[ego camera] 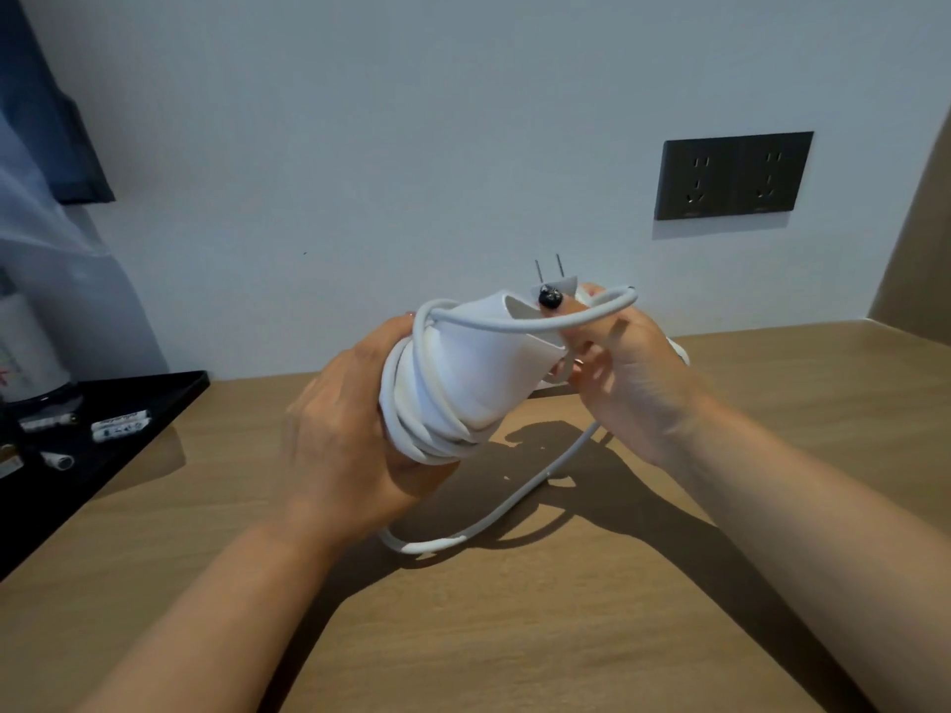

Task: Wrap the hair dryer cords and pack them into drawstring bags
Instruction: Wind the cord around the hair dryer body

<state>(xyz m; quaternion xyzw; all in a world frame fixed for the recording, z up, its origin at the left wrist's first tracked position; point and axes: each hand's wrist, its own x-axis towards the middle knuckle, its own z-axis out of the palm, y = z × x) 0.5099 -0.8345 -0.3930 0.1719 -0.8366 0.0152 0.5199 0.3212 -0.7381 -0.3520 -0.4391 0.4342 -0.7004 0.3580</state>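
The white plastic hair dryer point(478, 362) is held up above the wooden table point(514, 635), and its white cord point(422, 403) already goes round it many times. One loose loop hangs down to the table, and no bag is in sight, so packing looks left to do. The left hand point(339, 434) grips the dryer. The right hand point(622, 362) pinches the white plug point(556, 288).

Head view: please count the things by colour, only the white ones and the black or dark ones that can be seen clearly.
White: 2, the hair dryer and its cord with plug.
Black or dark: 2, the tray and the double wall socket plate.
Total: 4.
The small items on the tray are too blurred to count.
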